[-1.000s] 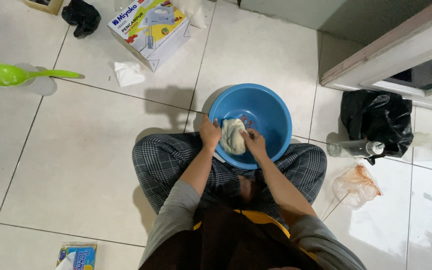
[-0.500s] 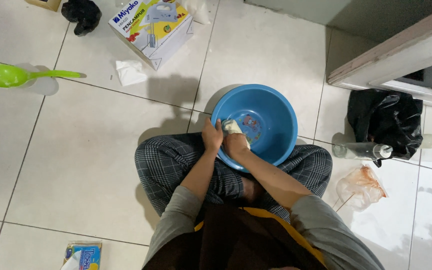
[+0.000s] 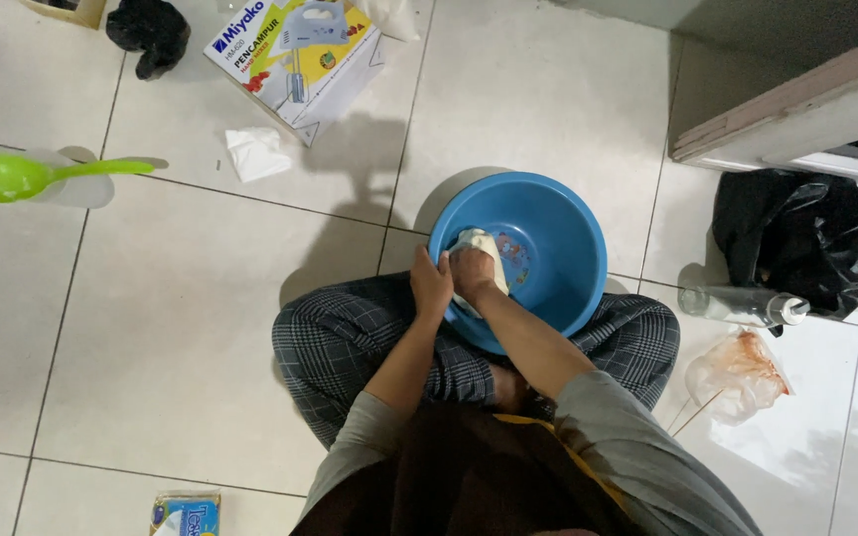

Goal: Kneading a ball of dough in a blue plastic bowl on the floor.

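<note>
Pale, soft dough [image 3: 479, 248] sits under your right hand [image 3: 472, 270], whose fingers curl closed over it and press it against the near-left inner wall of the blue basin [image 3: 558, 248]. The lump's long axis runs up and away from you, toward the basin's middle. Your left hand [image 3: 431, 286] is at the rim just left of it, fingers wrapped over the edge; whether they also touch the dough I cannot tell. The right hand is the nearer one. Outward on the tiled floor [image 3: 171, 328]: a green ladle [image 3: 22, 176] at left, a mixer box [image 3: 295, 55] at top, a black bag [image 3: 791, 238] at right.
</note>
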